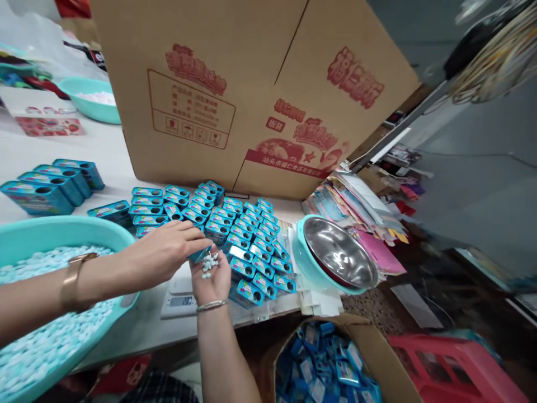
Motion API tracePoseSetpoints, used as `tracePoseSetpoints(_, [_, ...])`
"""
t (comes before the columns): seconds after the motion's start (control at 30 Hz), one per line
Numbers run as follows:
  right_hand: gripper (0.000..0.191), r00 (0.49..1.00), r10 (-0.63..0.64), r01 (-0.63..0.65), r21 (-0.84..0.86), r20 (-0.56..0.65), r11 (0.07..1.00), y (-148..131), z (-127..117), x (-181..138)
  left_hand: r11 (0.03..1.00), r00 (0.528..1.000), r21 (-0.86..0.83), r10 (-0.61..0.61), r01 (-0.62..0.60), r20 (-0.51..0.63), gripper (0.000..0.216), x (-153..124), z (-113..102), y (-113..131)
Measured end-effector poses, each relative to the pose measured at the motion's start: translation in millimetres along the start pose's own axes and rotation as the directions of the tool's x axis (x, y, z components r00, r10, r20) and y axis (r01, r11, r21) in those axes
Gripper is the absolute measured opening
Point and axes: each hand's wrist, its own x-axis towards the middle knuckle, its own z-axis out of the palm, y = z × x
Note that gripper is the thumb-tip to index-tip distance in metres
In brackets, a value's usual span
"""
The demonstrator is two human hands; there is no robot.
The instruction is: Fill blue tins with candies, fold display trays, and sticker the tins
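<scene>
Head camera view, left to right: first comes a wide teal basin (79, 223) of pale blue and white tablets (84, 258), with a short row of blue cases (50, 190) standing behind it on the white table (107, 146). Over the basin's near side stretches the person's left arm, a gold-coloured band at the wrist. The left hand (165, 249) is back-up, its fingers reaching rightward and drawn in narrow on one small blue case (199, 254). What shows of that case is a sliver, its longer side seeming to slant up to the right; most of it sits behind the two hands, so I can't tell its full lie.

Just right of the case, right up against it, is the right hand (216, 282), palm up and loosely cupped, a little heap of tablets (208, 263) resting in it. I can't make out whether its far fingertips also steady the case. Both hands are close to the case, tablets on its right. A scale (180, 302) lies below them at the table's edge.

Further right, many upright blue cases (242, 240) crowd together, round holes facing up, then a steel bowl (339, 246) nested in another teal basin.
</scene>
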Motion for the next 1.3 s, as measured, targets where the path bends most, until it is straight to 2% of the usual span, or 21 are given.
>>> tracePoseSetpoints(0.13, [0.020, 0.995, -0.098, 0.097, -0.072, -0.014, 0.993, -5, -4, 3, 0.999, 0.999, -0.008, -0.033, 0.033, -0.002, 0.047, 0, -1, 3])
tracePoseSetpoints(0.23, [0.017, 0.986, -0.166, 0.166, -0.116, 0.012, 0.979, -10, -10, 6, 0.994, 0.998, -0.090, -0.069, 0.070, 0.006, 0.039, -1, 4, 0])
tracePoseSetpoints(0.33, [0.016, 0.975, -0.217, 0.222, -0.163, 0.053, 0.961, -21, -18, 4, 0.965, 0.981, -0.182, -0.193, 0.191, 0.005, 0.035, -6, 13, -5])
tracePoseSetpoints(0.4, [0.014, 0.965, -0.245, 0.259, -0.196, 0.093, 0.946, -31, -22, 1, 0.911, 0.947, -0.266, -0.320, 0.315, 0.025, 0.038, -11, 25, -9])
tracePoseSetpoints(0.47, [0.013, 0.954, -0.272, 0.293, -0.205, 0.126, 0.934, -43, -25, -3, 0.851, 0.921, -0.369, -0.386, 0.374, 0.044, 0.045, -15, 41, -12])
tracePoseSetpoints(0.6, [0.011, 0.942, -0.301, 0.321, -0.142, 0.146, 0.936, -64, -25, -12, 0.816, 0.927, -0.468, -0.373, 0.340, 0.023, 0.057, -21, 76, -14])
tracePoseSetpoints(0.73, [0.009, 0.942, -0.248, 0.276, -0.098, 0.228, 0.956, -76, -24, -20, 0.814, 0.928, -0.452, -0.357, 0.365, 0.105, 0.057, -23, 95, -14])
tracePoseSetpoints(0.83, [0.013, 0.932, -0.219, 0.255, -0.095, 0.290, 0.962, -81, -23, -23, 0.816, 0.921, -0.440, -0.380, 0.375, 0.080, 0.067, -28, 87, -18])
tracePoseSetpoints(0.97, [0.014, 0.937, -0.228, 0.251, -0.058, 0.263, 0.966, -83, -20, -25, 0.843, 0.894, -0.410, -0.430, 0.348, -0.126, 0.073, -48, 53, -30])
tracePoseSetpoints(1.03, [0.014, 0.936, -0.249, 0.273, -0.067, 0.248, 0.960, -83, -16, -25, 0.840, 0.871, -0.404, -0.459, 0.363, -0.172, 0.071, -64, 38, -37])
tracePoseSetpoints(1.13, [0.015, 0.929, -0.280, 0.315, -0.119, 0.244, 0.942, -82, -9, -24, 0.808, 0.845, -0.408, -0.515, 0.425, -0.140, 0.068, -91, 29, -43])
tracePoseSetpoints(1.2, [0.016, 0.921, -0.293, 0.338, -0.154, 0.257, 0.928, -81, -4, -23, 0.787, 0.830, -0.403, -0.548, 0.468, -0.107, 0.067, -106, 31, -44])
tracePoseSetpoints(1.3, [0.018, 0.912, -0.310, 0.362, -0.175, 0.269, 0.916, -78, 4, -21, 0.788, 0.831, -0.374, -0.552, 0.490, -0.075, 0.067, -119, 37, -42])
